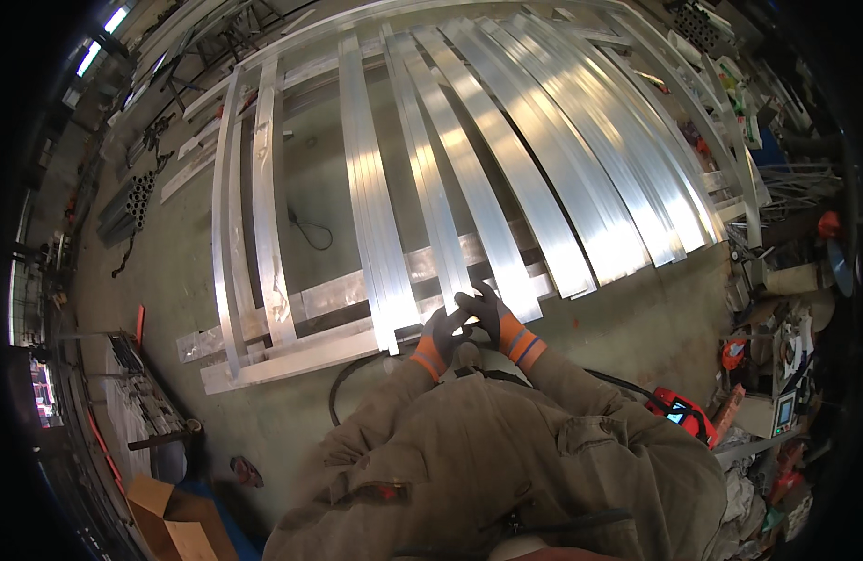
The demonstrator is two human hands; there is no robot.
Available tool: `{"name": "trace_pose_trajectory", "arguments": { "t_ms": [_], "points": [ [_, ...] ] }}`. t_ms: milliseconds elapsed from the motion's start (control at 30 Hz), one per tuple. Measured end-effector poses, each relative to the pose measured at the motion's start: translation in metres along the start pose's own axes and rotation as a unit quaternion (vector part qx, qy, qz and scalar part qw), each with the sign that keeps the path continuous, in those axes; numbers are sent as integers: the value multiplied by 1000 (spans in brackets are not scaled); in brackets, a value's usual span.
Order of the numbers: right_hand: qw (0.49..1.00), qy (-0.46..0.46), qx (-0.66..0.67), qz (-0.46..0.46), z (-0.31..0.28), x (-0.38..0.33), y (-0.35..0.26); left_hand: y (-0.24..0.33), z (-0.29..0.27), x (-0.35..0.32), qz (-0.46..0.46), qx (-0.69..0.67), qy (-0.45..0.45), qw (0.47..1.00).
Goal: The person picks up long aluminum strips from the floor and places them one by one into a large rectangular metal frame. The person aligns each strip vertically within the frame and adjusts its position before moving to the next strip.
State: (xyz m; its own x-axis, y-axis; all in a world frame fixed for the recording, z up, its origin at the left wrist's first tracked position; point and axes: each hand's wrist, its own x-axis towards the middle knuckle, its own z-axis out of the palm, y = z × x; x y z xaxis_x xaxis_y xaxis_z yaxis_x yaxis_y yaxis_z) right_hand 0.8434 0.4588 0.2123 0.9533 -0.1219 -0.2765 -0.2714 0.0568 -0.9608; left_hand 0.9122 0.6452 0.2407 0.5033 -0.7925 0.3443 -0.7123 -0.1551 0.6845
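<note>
A long flat strip of bright aluminium (450, 224) lies with its near end under both gloved hands, close to the front edge of a wide rack of similar strips. It runs away from the person toward the top of the view, its far end lost among the others. Its near end rests across a shiny metal cross rail (347, 292) that passes beneath the strips from left to right.

The left hand (441, 334), in a dark glove with an orange cuff, sits at the strip's near end with its fingers curled down toward the metal; whether it actually grips the strip or only presses on it cannot be told. The right hand (487, 313), gloved the same way, lies just beside it and touching it, fingers bent over the strip's end; how tightly it closes is also not clear.

To the left, a broader aluminium strip (373, 215) lies just beside the first, and further left two narrow strips (263, 206) stand well apart from it. To the right, many more silver strips (581, 159) fan out side by side.

Everything rests above a grey concrete floor (637, 327). A black cable (342, 383) loops on the floor near the left sleeve. A red machine (684, 411) sits by the right elbow, and a brown cardboard box (165, 519) stands at the lower left.
</note>
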Motion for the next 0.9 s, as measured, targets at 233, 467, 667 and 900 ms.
{"name": "trace_pose_trajectory", "arguments": {
  "t_ms": [233,467,667,900],
  "points": [
    [995,40,-31,-80,5,-3,-60,49,-48,33,-387,-609,55,690],
    [899,94,-267,-334,5,-10,-98,73,-68,46,-409,-554,59,723],
    [968,58,-108,-217,-2,-18,-117,88,-69,62,-394,-520,91,752],
    [993,38,72,-83,-10,-5,-116,84,-71,69,-371,-566,75,732]
  ]
}}
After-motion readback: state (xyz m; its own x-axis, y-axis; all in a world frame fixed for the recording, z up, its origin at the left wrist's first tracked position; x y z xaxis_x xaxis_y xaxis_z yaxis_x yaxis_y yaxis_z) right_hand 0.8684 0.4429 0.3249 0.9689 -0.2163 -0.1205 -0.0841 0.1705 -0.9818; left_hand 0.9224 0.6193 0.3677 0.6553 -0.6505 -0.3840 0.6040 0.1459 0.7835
